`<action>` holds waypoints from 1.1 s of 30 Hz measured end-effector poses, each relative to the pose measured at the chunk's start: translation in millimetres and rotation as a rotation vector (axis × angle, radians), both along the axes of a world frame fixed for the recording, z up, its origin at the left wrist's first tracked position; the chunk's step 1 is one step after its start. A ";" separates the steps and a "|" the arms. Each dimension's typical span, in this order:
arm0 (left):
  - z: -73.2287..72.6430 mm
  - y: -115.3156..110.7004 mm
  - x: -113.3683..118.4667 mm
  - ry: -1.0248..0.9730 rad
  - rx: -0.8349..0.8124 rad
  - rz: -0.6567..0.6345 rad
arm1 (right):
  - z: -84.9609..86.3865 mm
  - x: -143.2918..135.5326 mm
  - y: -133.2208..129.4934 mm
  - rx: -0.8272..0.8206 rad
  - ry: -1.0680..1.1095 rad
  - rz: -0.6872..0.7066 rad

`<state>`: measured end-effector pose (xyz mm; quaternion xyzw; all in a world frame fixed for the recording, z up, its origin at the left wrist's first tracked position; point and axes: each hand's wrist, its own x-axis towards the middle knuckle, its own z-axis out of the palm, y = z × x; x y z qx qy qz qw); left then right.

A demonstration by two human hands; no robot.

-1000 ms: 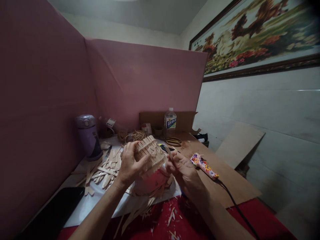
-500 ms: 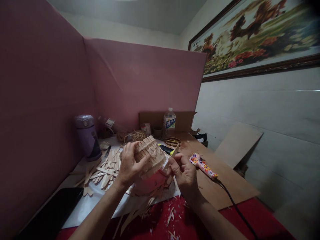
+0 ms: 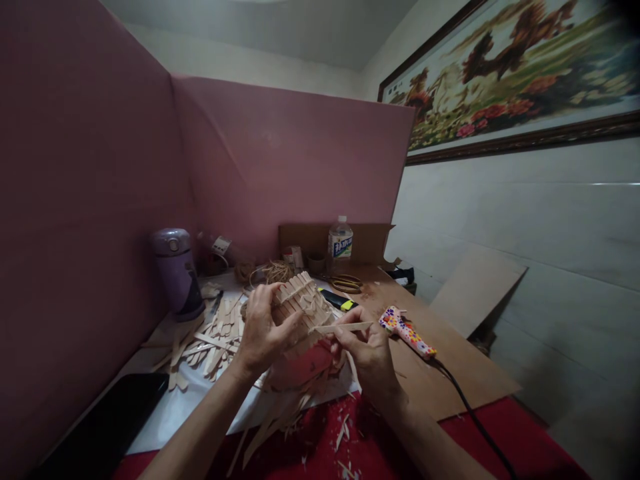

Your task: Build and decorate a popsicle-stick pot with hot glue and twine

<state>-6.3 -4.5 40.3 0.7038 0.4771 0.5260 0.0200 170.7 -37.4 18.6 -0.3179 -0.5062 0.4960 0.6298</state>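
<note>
My left hand [image 3: 265,328] is closed around the left side of a small panel of joined wooden craft sticks [image 3: 300,300], holding it tilted above the table. Between the thumb and fingers of my right hand [image 3: 367,347] is a single craft stick [image 3: 347,327], lying nearly level, its left end close to the panel's lower right edge. Whether that end touches the panel I cannot tell. Beneath both hands is a reddish surface [image 3: 307,365] with wood slivers around it.
Loose craft sticks [image 3: 217,343] lie in a pile on the left, near a purple flask [image 3: 177,277] and a dark phone-like slab [image 3: 107,423]. A flowered glue gun [image 3: 407,333] with a black cord rests right. Behind are a utility knife [image 3: 337,299], scissors [image 3: 345,284] and a bottle [image 3: 341,240].
The stick in my right hand has turned from steeply upright to nearly level, its end now by the panel's edge. My left hand and the panel have hardly moved.
</note>
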 end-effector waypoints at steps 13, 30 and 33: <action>-3.1 2.3 -1.5 0.020 0.021 -0.009 | -2.4 -2.6 -4.3 0.223 -0.147 -0.102; -2.8 1.0 -1.1 0.018 0.034 -0.010 | -12.9 -1.2 2.1 0.379 -0.521 -0.359; -2.5 0.8 -0.5 0.016 0.030 -0.015 | -12.7 -3.6 3.3 0.381 -0.566 -0.414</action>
